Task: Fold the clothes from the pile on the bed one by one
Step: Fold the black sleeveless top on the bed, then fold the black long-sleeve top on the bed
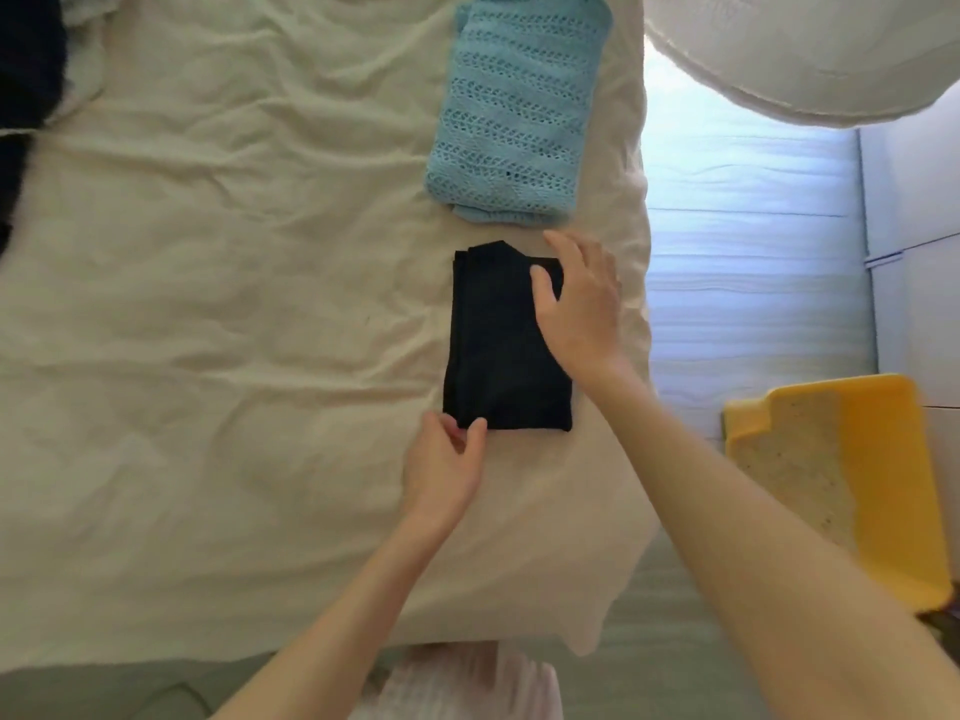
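Bare bed sheet (pixel 218 314) spreads wide left of the folded black garment (pixel 498 345). A folded blue knit (pixel 514 111) lies just beyond it, and dark clothes (pixel 21 96) crowd the far left edge.

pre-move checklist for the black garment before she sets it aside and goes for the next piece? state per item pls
1. black garment folded into a compact rectangle: ok.
2. left hand pinching its near left corner: ok.
3. right hand on its far right edge, thumb on the cloth: ok; firmness of hold cannot tell.
4. Inner layers lined up: cannot tell, only the top face shows.
5. Room beside the folded blue knit: ok, bare sheet to the left of both.
6. More clothes to fold: dark pile at far left, count cannot tell.
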The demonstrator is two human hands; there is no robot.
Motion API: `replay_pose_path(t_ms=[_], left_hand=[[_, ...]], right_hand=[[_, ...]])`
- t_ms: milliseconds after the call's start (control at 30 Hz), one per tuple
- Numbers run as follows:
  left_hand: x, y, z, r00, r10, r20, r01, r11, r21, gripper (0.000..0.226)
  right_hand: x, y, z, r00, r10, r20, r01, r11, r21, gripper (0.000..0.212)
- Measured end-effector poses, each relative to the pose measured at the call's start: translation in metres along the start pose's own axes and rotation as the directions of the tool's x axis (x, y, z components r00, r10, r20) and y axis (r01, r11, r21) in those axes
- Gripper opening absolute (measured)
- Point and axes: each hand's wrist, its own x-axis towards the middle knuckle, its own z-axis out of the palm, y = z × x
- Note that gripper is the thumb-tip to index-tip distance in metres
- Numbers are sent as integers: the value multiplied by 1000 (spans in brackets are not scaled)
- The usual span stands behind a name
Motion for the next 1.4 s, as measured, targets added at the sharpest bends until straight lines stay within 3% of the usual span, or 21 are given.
replay_pose_path(t_ms=[67, 133, 200, 267, 367, 533, 800, 1033, 1200, 1400], left_hand=[[-5, -9, -12, 917, 364, -164, -307, 906, 291, 22], [-4, -21, -14, 783, 619, -68, -499, 688, 527, 44], [1, -28, -11, 752, 638, 165, -572, 507, 645, 61], [7, -29, -10, 806, 484, 341, -563, 446, 696, 65], [10, -27, -19, 847, 352, 400, -530, 493, 689, 62], [-12, -32, -66, 938, 226, 263, -346, 635, 691, 58], [-91, -111, -189, 966, 259, 3, -194, 715, 672, 58], [-163, -212, -311, 937, 178, -302, -37, 907, 418, 61], [-211, -305, -390, 930, 162, -330, -31, 929, 370, 82], [-242, -387, -481, 886, 58, -460, 64, 967, 245, 64]], right_hand=[[-42, 11, 7, 993, -85, -84, 85, 996, 0, 40], [-78, 26, 15, 980, -199, -25, 195, 973, -123, 42], [-100, 40, 19, 957, -266, 114, 288, 922, -260, 45], [-105, 46, 20, 943, -222, 247, 300, 891, -342, 48], [-100, 35, 15, 927, -130, 351, 276, 872, -405, 52], [-107, -17, -4, 929, -51, 366, 191, 914, -359, 56], [-165, -137, -11, 903, -196, 382, 338, 874, -349, 65], [-239, -268, 29, 843, -294, 450, 455, 836, -307, 68], [-314, -365, 86, 784, -338, 521, 530, 801, -279, 72], [-368, -455, 137, 695, -414, 588, 628, 747, -218, 77]])
